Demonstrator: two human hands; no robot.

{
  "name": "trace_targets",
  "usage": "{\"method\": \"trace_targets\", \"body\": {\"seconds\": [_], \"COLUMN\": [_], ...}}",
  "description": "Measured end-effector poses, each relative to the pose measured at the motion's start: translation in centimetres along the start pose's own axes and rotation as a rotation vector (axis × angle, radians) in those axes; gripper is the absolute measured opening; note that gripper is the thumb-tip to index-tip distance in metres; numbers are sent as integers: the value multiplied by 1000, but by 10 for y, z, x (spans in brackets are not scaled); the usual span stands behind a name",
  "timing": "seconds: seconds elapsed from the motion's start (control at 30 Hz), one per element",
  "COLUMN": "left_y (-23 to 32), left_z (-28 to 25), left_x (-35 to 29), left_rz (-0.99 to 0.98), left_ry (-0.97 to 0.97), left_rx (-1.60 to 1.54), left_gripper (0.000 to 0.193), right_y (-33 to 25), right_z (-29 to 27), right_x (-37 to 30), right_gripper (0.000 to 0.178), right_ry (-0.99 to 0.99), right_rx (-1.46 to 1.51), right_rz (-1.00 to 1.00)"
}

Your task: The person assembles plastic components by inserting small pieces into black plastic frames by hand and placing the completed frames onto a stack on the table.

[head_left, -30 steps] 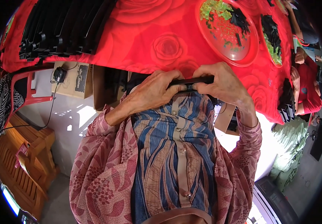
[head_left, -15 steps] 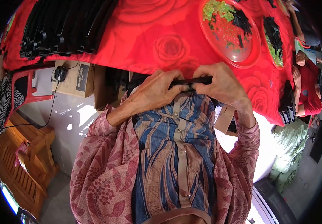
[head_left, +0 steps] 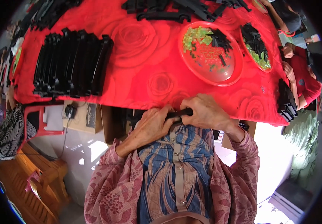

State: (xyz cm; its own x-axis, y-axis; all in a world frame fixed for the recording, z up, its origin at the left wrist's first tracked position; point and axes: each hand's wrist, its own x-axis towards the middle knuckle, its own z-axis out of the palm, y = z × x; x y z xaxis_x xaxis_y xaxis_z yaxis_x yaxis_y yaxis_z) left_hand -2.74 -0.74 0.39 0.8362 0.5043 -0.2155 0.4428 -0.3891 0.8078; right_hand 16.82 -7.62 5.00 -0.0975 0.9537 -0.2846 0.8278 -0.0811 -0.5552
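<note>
Close to my body at the table's front edge, both hands hold a long dark strip [head_left: 179, 113] that looks like black plastic. My left hand [head_left: 151, 123] is closed on its left end, thumb and fingers pinched together. My right hand [head_left: 207, 112] grips the other end, with its fingers curled over the strip. Much of the strip is hidden by my fingers. Beyond my right hand lies a red oval tray [head_left: 226, 77] containing small yellow-green pieces [head_left: 195, 36] and small black parts [head_left: 220, 40].
A row of curved black plastic strips [head_left: 71, 63] lies at the left on the red rose-patterned tablecloth [head_left: 138, 82]. More black parts [head_left: 164, 15] are at the far side. A second tray [head_left: 258, 48] sits farther right, near a person in red [head_left: 306, 74]. Cardboard boxes [head_left: 82, 115] stand below.
The view has tilted up, so more of the table's far side shows. Both hands still hold the strip; its right end is now more covered by my right hand.
</note>
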Motion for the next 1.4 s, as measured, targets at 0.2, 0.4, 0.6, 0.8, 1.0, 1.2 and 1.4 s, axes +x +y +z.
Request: {"method": "trace_targets", "body": {"seconds": [0.2, 0.4, 0.6, 0.8, 1.0, 1.2, 1.4], "left_y": [2, 2, 11, 5, 6, 5, 8], "left_z": [6, 7, 0, -6, -8, -7, -8], "left_x": [0, 2, 8, 14, 11, 11, 14], "left_rz": [62, 114, 153, 195, 196, 173, 168], "left_ry": [6, -22, -9, -96, -157, -180, -185], "left_rx": [108, 157, 147, 105, 264, 231, 236], "left_gripper": [22, 19, 17, 25, 24, 26, 25], "right_y": [0, 9, 21, 13, 17, 22, 25], "right_z": [3, 14, 31, 42, 52, 58, 57], "right_x": [-8, -20, -27, -34, -34, -36, -34], "right_gripper": [22, 21, 23, 24, 28, 27, 26], "right_ry": [-68, 59, 208, 316, 279, 308, 291], "right_rx": [59, 126, 160, 43, 65, 176, 207], "right_rz": [-12, -79, -107, -80, -151, -170, -160]}}
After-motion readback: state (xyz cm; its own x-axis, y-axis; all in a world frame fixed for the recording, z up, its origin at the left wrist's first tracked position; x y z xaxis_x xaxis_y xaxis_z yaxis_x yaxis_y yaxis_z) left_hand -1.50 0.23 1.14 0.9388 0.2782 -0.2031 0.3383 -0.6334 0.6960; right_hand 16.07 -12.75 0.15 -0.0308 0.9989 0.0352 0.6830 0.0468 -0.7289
